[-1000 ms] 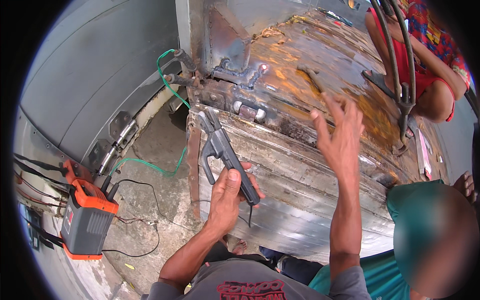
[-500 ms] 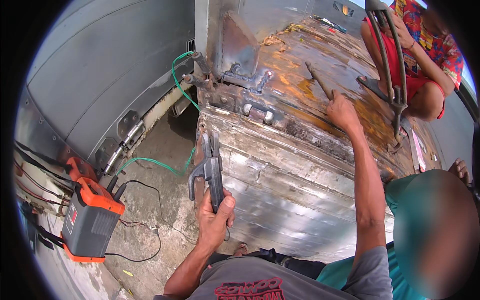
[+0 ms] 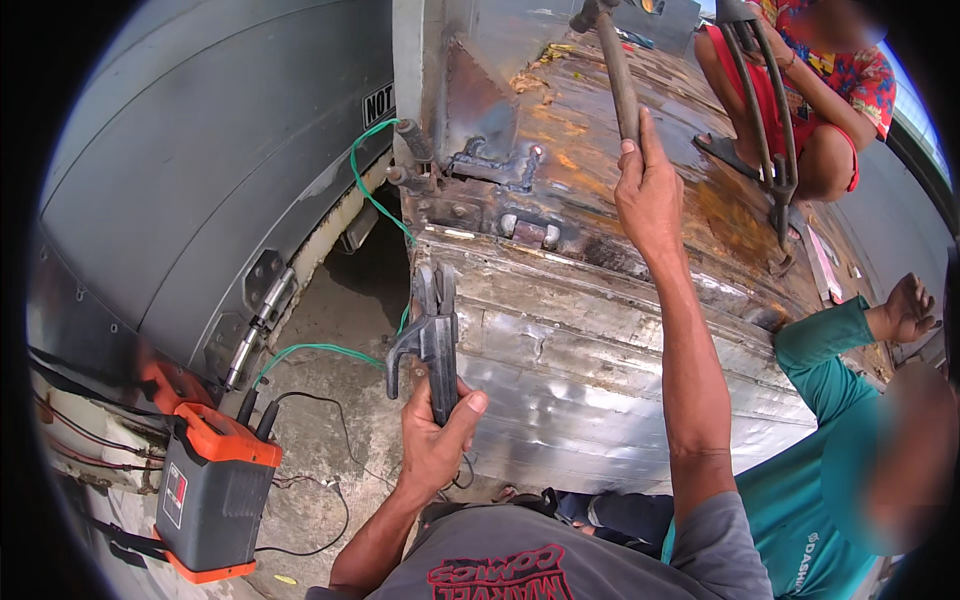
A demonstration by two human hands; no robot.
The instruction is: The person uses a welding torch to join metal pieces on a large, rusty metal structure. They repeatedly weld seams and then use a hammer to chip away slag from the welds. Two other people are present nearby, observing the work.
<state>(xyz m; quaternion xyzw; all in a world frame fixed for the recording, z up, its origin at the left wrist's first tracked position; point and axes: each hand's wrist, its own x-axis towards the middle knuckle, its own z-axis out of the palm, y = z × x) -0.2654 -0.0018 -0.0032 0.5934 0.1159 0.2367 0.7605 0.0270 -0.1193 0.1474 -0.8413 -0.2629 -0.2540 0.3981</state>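
Observation:
My left hand is closed around the handle of a dark welding electrode holder. Its jaws point up, near the corner of the metal-sided platform, and no electrode shows in them. In my right hand is a hammer, gripped by its wooden handle. The hammer's head is up at the top edge of the view, above the rusty, worn deck. A fresh-looking weld bead runs along a bracket at the base of the upright steel post.
An orange and grey welding machine stands at lower left, with black cables and a green wire. A hinged grey panel rises at left. One person in red shorts crouches on the deck beside a forked metal bar; another in teal is at right.
My right hand has lifted the hammer up and to the left, so its head now shows. The person in teal now has a forearm and open hand at the deck's edge. The view has shifted slightly.

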